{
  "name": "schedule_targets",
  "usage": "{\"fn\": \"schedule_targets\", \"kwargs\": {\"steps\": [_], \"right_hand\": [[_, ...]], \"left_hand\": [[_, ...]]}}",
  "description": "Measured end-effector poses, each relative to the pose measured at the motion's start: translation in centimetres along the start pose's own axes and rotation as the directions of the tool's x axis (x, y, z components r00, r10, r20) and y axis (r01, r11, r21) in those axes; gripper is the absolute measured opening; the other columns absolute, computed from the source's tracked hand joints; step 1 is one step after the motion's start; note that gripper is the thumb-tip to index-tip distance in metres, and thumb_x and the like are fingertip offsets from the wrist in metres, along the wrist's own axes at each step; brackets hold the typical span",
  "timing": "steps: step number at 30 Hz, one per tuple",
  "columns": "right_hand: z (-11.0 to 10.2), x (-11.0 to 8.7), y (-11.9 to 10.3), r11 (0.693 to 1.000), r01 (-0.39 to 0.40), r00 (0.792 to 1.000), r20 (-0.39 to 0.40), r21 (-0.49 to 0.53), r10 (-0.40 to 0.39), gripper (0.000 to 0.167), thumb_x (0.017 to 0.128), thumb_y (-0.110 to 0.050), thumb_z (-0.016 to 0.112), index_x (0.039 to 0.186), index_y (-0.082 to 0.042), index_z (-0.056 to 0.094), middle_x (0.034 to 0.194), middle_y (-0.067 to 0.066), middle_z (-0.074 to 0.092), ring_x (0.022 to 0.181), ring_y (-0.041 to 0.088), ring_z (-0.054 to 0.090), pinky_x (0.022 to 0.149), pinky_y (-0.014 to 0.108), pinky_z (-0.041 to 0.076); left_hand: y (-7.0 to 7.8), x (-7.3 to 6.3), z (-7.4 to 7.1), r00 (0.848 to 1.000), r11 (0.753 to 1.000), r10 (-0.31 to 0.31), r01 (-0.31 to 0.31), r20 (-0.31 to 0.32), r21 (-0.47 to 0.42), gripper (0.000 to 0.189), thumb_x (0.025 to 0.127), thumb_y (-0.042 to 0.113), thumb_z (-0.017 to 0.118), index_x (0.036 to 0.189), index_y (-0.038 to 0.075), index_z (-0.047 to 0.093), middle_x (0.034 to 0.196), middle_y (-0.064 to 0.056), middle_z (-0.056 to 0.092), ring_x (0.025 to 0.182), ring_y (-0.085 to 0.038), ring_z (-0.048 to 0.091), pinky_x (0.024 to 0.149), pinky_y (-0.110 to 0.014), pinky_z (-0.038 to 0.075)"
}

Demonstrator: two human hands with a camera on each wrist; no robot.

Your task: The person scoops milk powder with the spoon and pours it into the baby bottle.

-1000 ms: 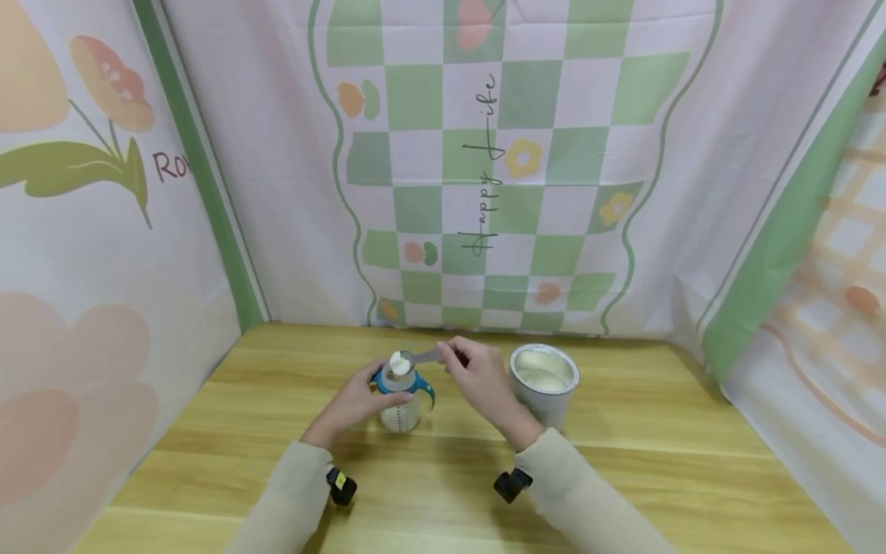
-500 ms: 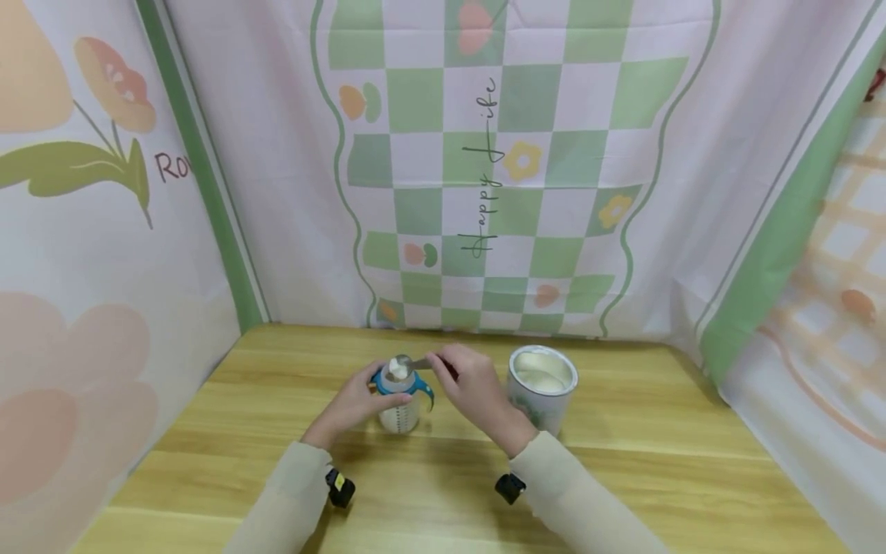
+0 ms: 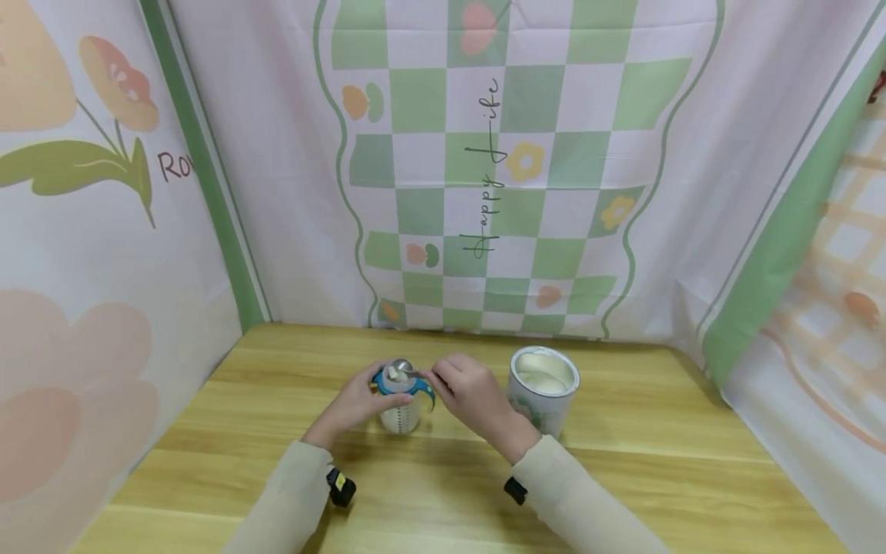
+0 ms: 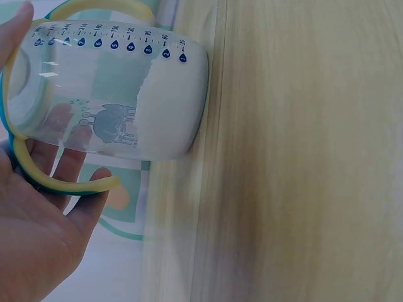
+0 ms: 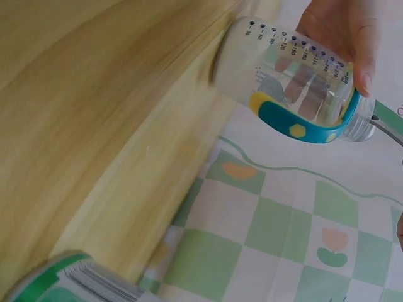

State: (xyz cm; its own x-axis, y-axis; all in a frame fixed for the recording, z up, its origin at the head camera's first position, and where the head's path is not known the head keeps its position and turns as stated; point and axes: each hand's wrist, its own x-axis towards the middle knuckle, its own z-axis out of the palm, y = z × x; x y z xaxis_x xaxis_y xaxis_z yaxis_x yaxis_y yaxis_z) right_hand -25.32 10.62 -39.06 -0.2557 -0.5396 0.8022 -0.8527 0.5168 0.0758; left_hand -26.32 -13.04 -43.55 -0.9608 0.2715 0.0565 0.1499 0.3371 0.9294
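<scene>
A clear baby bottle (image 3: 400, 417) with blue-and-yellow side handles stands upright on the table. In the left wrist view, white powder fills the lower part of the bottle (image 4: 94, 94), below printed measure marks. My left hand (image 3: 354, 405) grips it around the neck and handle ring. My right hand (image 3: 474, 396) pinches the handle of a metal spoon (image 3: 401, 368), whose bowl is tipped over the bottle's open mouth. Some white powder shows at the mouth under the spoon. Only the spoon's handle (image 5: 387, 129) shows in the right wrist view, at the bottle's rim.
An open can (image 3: 543, 392) of cream-white powder stands to the right, close by my right forearm. The wooden table (image 3: 443, 492) reaches back to a checked green-and-white curtain (image 3: 484, 200). Black wrist cameras (image 3: 341, 488) sit at both cuffs.
My right hand has lowered slightly and turned the spoon, so its heap of white powder has tipped towards the bottle mouth. The left hand and bottle have stayed in place.
</scene>
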Motion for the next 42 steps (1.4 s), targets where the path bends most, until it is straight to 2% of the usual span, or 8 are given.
{"fn": "schedule_targets", "kwargs": {"steps": [8,12,15,21,26,37,40,42], "right_hand": [[-0.38,-0.21,-0.14,0.993,0.109,0.993,0.048,-0.039,-0.107,0.015,0.086,-0.01,0.08,0.082,-0.009,0.065,0.074,-0.001,0.063,0.066,0.012,0.06,0.06,0.021,0.052],[-0.76,-0.19,-0.32,0.989,0.134,0.987,0.1,-0.058,-0.128,0.026,0.103,-0.021,0.06,0.081,-0.008,0.066,0.075,0.0,0.063,0.066,0.012,0.059,0.06,0.022,0.051],[-0.93,-0.16,-0.39,0.986,0.155,0.982,0.122,-0.067,-0.146,0.034,0.107,-0.024,0.051,0.082,-0.008,0.067,0.074,-0.001,0.063,0.065,0.011,0.058,0.059,0.022,0.05],[-0.93,0.03,-0.41,0.967,0.232,0.968,0.122,-0.109,-0.219,0.011,0.093,-0.013,0.073,0.085,-0.008,0.068,0.073,-0.002,0.062,0.063,0.009,0.057,0.06,0.019,0.05],[-0.87,0.12,-0.39,0.95,0.28,0.959,0.096,-0.14,-0.268,0.012,0.095,-0.013,0.071,0.085,-0.007,0.069,0.073,-0.002,0.063,0.065,0.009,0.059,0.063,0.019,0.051],[-0.65,0.21,-0.4,0.939,0.303,0.952,0.088,-0.16,-0.293,0.022,0.073,-0.008,0.09,0.083,-0.007,0.069,0.073,-0.001,0.064,0.067,0.01,0.061,0.065,0.02,0.053],[-0.61,0.21,-0.39,0.939,0.303,0.952,0.09,-0.161,-0.292,0.022,0.074,-0.009,0.089,0.083,-0.007,0.069,0.073,-0.001,0.064,0.066,0.01,0.06,0.065,0.02,0.052],[-0.63,0.21,-0.37,0.941,0.301,0.953,0.088,-0.155,-0.29,0.017,0.081,-0.01,0.085,0.083,-0.007,0.069,0.073,-0.001,0.064,0.066,0.01,0.06,0.064,0.02,0.052]], "left_hand": [[-0.12,-0.07,0.04,1.0,1.0,-0.005,0.005,0.007,-0.004,0.085,0.081,0.049,0.082,0.151,0.021,0.044,0.131,-0.002,0.059,0.124,-0.028,0.052,0.101,-0.056,0.042],[-0.03,-0.02,0.08,1.0,1.0,-0.003,0.003,0.001,-0.001,0.082,0.082,0.047,0.083,0.15,0.02,0.045,0.13,-0.003,0.061,0.124,-0.029,0.052,0.101,-0.056,0.042],[0.04,-0.04,0.08,1.0,1.0,-0.007,0.007,-0.003,0.0,0.082,0.081,0.048,0.083,0.149,0.02,0.046,0.131,-0.003,0.06,0.125,-0.029,0.051,0.101,-0.058,0.042],[0.27,-0.3,0.12,1.0,1.0,-0.007,0.007,0.01,-0.02,0.079,0.082,0.048,0.082,0.148,0.022,0.046,0.132,-0.001,0.06,0.127,-0.032,0.051,0.101,-0.059,0.042],[0.36,-0.33,0.16,1.0,1.0,-0.004,0.004,0.011,-0.026,0.077,0.083,0.047,0.081,0.148,0.024,0.047,0.131,0.0,0.061,0.127,-0.032,0.051,0.101,-0.057,0.043],[0.43,-0.35,0.15,1.0,1.0,-0.002,0.002,0.0,-0.031,0.076,0.083,0.043,0.082,0.148,0.021,0.047,0.129,-0.001,0.062,0.124,-0.03,0.052,0.099,-0.056,0.044],[0.45,-0.4,0.14,1.0,1.0,-0.002,0.002,0.001,-0.028,0.076,0.083,0.044,0.082,0.147,0.021,0.048,0.129,-0.001,0.062,0.124,-0.03,0.052,0.099,-0.056,0.043],[0.44,-0.41,0.14,1.0,1.0,-0.001,0.001,0.001,-0.029,0.076,0.083,0.044,0.082,0.147,0.021,0.048,0.129,-0.001,0.062,0.124,-0.03,0.052,0.1,-0.057,0.043]]}}
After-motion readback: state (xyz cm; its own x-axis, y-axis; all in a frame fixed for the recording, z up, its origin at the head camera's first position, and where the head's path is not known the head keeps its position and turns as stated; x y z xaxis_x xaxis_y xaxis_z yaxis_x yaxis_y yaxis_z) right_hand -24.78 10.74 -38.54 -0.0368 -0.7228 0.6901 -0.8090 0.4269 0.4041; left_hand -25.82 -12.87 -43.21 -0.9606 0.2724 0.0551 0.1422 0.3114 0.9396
